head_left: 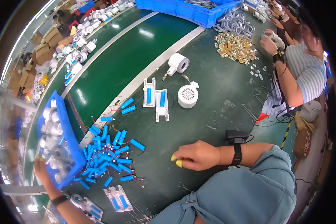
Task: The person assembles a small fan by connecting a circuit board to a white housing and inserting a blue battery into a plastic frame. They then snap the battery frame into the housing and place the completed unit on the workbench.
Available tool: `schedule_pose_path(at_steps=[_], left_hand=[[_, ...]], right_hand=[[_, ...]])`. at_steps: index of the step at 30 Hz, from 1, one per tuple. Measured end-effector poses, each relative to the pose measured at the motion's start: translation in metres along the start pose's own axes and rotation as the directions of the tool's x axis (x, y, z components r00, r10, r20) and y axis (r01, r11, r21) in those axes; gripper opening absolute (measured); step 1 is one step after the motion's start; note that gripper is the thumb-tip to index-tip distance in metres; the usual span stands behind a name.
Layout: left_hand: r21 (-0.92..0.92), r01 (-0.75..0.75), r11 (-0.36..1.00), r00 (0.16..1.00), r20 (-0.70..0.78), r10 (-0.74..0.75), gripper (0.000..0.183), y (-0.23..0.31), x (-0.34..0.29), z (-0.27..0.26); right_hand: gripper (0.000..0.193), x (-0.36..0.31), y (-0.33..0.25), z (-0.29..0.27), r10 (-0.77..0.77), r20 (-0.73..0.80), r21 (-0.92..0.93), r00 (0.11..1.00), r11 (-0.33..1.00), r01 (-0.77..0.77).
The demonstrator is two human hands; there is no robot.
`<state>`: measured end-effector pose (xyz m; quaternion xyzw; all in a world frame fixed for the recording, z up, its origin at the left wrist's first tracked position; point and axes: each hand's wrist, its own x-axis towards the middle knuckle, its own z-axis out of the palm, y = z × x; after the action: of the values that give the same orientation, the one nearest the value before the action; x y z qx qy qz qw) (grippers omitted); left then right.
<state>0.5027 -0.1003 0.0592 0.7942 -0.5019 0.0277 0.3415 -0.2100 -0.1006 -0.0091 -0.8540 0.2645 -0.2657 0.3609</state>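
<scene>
My right hand [198, 155] hovers over the table, fingers loosely bent and tips slightly apart, with yellow covers on two fingertips. Nothing shows between them. My left hand [42, 171] is at the outer rim of a blue bin [71, 147] full of white plastic parts; its fingers are smeared and partly hidden. Between the hands lies a heap of blue battery cells [105, 156] with thin red wires. Beyond it, two white housing pieces [161, 112] each hold a blue cell. Past them are a round white fan head [187, 96] and a white cylindrical unit [178, 63].
More white housings with blue cells [118, 199] lie at the near edge. A green conveyor belt [112, 52] carries parts on the left. Small circuit boards [235, 48], grey rings [235, 24] and a blue crate [186, 13] stand far off. A co-worker [302, 71] works at right.
</scene>
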Motion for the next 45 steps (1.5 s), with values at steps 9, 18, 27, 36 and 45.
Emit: schedule_pose_path(at_steps=[9,18,27,36,45], left_hand=[[-0.359,0.041,0.932,0.964,0.261,0.058,0.027,0.209,-0.203,-0.005],[-0.207,0.01,0.978,0.889,0.45,0.086,0.022,0.258,-0.309,0.015],[0.1,-0.204,0.974,0.919,0.361,0.156,0.024,0.282,-0.311,0.042],[0.214,-0.206,0.955,0.933,0.336,0.126,0.034,0.286,-0.369,0.046],[-0.108,0.072,0.992,0.939,0.341,-0.031,0.027,0.311,-0.381,0.055]], right_hand=[[0.036,0.057,0.096,-0.131,0.064,-0.466,-0.383,0.882,0.884,-0.267],[0.02,0.027,0.102,-0.164,0.078,-0.03,-0.688,0.997,0.721,-0.077],[0.02,-0.033,0.003,-0.073,0.601,0.283,0.363,0.747,0.654,-0.664],[0.027,-0.038,-0.028,0.006,0.405,0.556,0.622,0.726,0.377,-0.686],[0.023,-0.034,-0.035,0.012,0.461,0.536,0.641,0.707,0.322,-0.697]])
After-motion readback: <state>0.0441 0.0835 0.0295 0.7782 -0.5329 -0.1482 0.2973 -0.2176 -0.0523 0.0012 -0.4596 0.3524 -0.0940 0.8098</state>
